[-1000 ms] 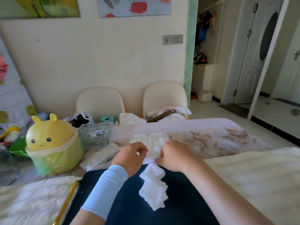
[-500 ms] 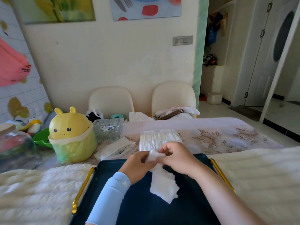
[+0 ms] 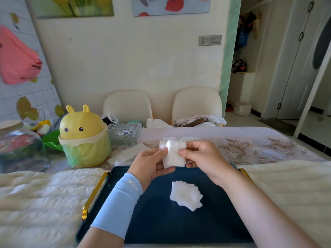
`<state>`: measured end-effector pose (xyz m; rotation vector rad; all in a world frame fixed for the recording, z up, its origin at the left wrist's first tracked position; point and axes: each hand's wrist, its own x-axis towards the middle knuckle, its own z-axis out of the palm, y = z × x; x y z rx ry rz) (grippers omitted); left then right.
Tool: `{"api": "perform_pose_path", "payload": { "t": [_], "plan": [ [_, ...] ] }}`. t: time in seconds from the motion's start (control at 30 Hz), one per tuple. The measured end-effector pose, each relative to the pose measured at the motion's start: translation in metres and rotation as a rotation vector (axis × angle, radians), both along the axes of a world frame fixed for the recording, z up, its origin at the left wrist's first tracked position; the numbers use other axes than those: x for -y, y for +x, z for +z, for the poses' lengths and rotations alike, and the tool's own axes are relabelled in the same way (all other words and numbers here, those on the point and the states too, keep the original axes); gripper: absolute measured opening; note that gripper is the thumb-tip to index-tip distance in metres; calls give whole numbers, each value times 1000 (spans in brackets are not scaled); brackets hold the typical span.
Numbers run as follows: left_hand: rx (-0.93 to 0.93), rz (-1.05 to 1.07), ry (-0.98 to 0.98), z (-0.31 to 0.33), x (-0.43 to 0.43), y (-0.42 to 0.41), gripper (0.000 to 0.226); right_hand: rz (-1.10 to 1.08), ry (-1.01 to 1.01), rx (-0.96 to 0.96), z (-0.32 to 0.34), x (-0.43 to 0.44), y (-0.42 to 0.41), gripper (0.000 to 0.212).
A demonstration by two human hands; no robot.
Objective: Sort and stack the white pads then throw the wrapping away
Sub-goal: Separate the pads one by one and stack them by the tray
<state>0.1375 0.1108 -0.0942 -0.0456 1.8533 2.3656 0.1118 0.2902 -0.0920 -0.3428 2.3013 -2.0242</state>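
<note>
- The left hand (image 3: pixel 152 164), wearing a pale blue sleeve (image 3: pixel 120 203) on its forearm, is holding a small bunch of white pads (image 3: pixel 173 156) by the left edge, its grip pinching them between thumb and fingers.
- The right hand (image 3: pixel 204 158) is meeting it from the other side, its grip pinching the same bunch at the right edge.
- The bunch is being held upright in the air, above the far end of the dark blue tray (image 3: pixel 161 221).
- A loose stack of pads (image 3: pixel 186 195) is lying on the tray, nearer the person than the hands and apart from them, its edges fanning unevenly.
- The tray, with gold handles, is sitting at the near edge of the table (image 3: pixel 250 145).
- A yellow bunny-faced bin (image 3: pixel 84 136) lined with a green bag is standing on the table to the left of the tray, with a glass dish (image 3: pixel 125 132) just behind it.
</note>
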Motion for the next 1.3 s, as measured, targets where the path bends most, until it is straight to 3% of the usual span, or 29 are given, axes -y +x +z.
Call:
{"api": "perform_pose_path", "payload": {
  "t": [0.27, 0.4, 0.5, 0.7, 0.83, 0.97, 1.07, 1.13, 1.23, 1.3],
  "plan": [
    [57, 56, 149, 3, -3, 3, 22, -144, -116, -75, 1, 3, 2, 16],
    [41, 169, 64, 3, 0, 1, 18, -33, -111, -71, 10, -3, 7, 13],
    [22, 64, 26, 5, -2, 4, 22, 40, -62, -63, 11, 0, 10, 12],
    [-7, -34, 45, 6, -8, 6, 30, -107, 50, -118, 11, 5, 11, 16],
    [-57, -138, -30, 7, -5, 8, 44, -104, 119, -96, 13, 3, 12, 31],
    [-73, -105, -119, 2, -2, 5, 26, -9, 115, -71, 16, 0, 16, 29],
    [-25, 36, -101, -2, 4, -1, 22, -121, 427, -239, 21, -6, 15, 21],
    [-13, 132, -118, -4, 9, -5, 22, -53, 638, -326, 29, -10, 21, 11],
    [-25, 197, -117, -4, 13, -5, 21, 172, 856, -228, 34, -2, 38, 15],
    [-35, 203, -112, -3, 13, -4, 17, 261, 1079, -169, 25, 8, 45, 33]
  ]
}}
